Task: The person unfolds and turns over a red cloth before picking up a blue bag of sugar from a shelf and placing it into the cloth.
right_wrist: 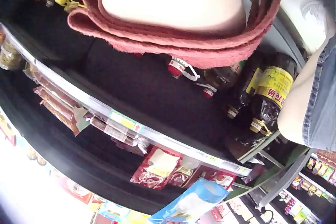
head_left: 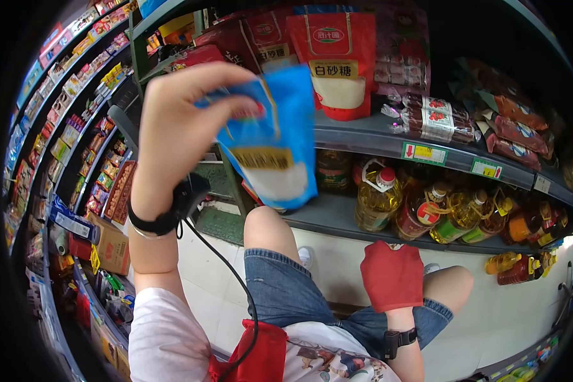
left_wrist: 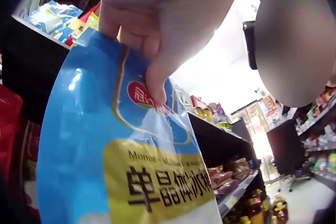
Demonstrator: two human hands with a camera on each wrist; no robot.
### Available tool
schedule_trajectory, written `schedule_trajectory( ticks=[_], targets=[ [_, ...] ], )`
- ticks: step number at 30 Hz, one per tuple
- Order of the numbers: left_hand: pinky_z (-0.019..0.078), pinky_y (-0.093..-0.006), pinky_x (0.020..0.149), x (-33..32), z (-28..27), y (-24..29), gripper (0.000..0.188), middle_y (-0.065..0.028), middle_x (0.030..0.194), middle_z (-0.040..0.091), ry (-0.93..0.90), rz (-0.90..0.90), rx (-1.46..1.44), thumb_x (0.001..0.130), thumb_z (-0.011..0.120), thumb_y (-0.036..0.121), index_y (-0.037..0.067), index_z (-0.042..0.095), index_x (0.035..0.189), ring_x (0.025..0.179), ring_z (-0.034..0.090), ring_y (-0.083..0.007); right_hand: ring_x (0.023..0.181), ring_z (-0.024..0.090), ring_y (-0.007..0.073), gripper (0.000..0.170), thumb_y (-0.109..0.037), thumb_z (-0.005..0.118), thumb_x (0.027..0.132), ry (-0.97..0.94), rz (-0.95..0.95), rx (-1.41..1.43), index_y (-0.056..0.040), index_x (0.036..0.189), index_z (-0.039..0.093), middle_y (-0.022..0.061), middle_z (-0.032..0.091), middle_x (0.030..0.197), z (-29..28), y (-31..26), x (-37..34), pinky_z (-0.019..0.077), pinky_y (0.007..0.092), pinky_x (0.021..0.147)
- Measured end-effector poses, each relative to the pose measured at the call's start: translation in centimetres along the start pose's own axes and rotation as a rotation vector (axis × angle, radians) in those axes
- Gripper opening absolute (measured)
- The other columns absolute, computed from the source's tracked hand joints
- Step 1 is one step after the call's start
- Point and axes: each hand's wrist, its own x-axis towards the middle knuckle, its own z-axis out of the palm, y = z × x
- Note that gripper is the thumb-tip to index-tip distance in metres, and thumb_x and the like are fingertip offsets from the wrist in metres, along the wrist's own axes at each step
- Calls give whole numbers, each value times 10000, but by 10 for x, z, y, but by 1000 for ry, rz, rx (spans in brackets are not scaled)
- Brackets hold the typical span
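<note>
My left hand (head_left: pixel 184 105) pinches the top edge of a blue pouch of rock sugar (head_left: pixel 279 137) between thumb and fingers. The pouch hangs in front of the shelf, its printed label (left_wrist: pixel 163 184) showing in the left wrist view. Beyond it, a red pouch of white sugar (head_left: pixel 337 70) stands upright on the shelf. A red cloth (head_left: pixel 393 277) covers my right hand (head_left: pixel 400 317) from the wrist forward, low near the right knee. In the right wrist view the folded cloth edges (right_wrist: pixel 173 45) surround the bare skin. Its fingers are hidden under the cloth.
Plastic-wrapped rolls (head_left: pixel 436 118) and brown packets (head_left: pixel 519 130) lie right of the red pouch on the shelf (head_left: pixel 363 135). Several oil bottles (head_left: pixel 379 197) line the lower level. Packed snack shelves (head_left: pixel 76 146) and a cardboard box (head_left: pixel 111 245) stand at left.
</note>
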Motion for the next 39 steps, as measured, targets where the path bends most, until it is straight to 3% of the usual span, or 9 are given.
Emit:
schedule_trajectory(
  ticks=[10,12,13,19,23,28,33,37,39],
  targets=[
    [554,-389,619,-69,112,21,182,-57,880,746,-658,287,-145,813,772,130,99,744,990,769,719,-286,930,646,356,211,-221,686,811,-88,-25,-31,-105,986,661,136,682,938,-15,-13,-7,484,485,845],
    [546,-399,597,-69,119,34,170,-60,869,740,-681,298,-168,826,762,139,100,738,990,767,717,-288,1109,651,309,473,-315,779,827,3,108,816,-87,1209,617,124,692,1171,-3,-11,-21,485,445,947],
    [546,-399,597,-67,122,37,170,-60,869,740,-682,300,-175,826,762,139,100,738,990,767,717,-288,1232,627,256,725,-393,868,786,-192,115,760,-91,1361,545,93,661,1334,-13,-8,-21,472,411,1027],
    [555,-395,616,-63,126,50,178,-70,880,737,-623,347,-191,843,727,104,88,720,1020,777,718,-292,1390,516,302,664,-499,516,1040,-421,283,1347,-37,1507,424,157,532,1509,15,-1,-32,384,460,1200],
    [566,-402,680,-82,149,47,206,-87,863,706,-653,429,-254,823,695,65,66,688,1030,782,702,-312,1394,504,304,660,-523,336,1097,-480,145,1505,-23,1524,400,175,492,1538,81,18,-53,371,478,1223],
    [568,-416,735,-89,157,51,238,-102,887,681,-679,486,-317,813,695,82,52,657,1046,820,687,-324,1335,564,277,558,-389,501,1085,-315,-78,1244,-19,1497,438,176,546,1477,47,10,-45,469,442,1149],
    [562,-416,759,-89,159,53,244,-106,921,681,-735,499,-305,833,720,132,47,641,1047,855,684,-313,1324,584,302,604,-413,571,1049,-331,249,1959,-40,1507,447,184,564,1463,89,10,-60,477,489,1135],
    [554,-417,747,-90,158,52,257,-95,892,664,-762,494,-264,852,744,195,53,628,1032,841,679,-308,1355,536,224,442,-206,630,1040,-318,166,2362,-78,1436,483,113,555,1444,96,13,-62,455,394,1122],
    [552,-415,742,-90,157,50,255,-92,876,656,-754,502,-240,854,745,206,57,628,1025,835,677,-307,1323,564,236,408,-285,522,1091,-457,618,2873,-59,1427,479,130,579,1416,108,16,-63,486,410,1099]
  ],
)
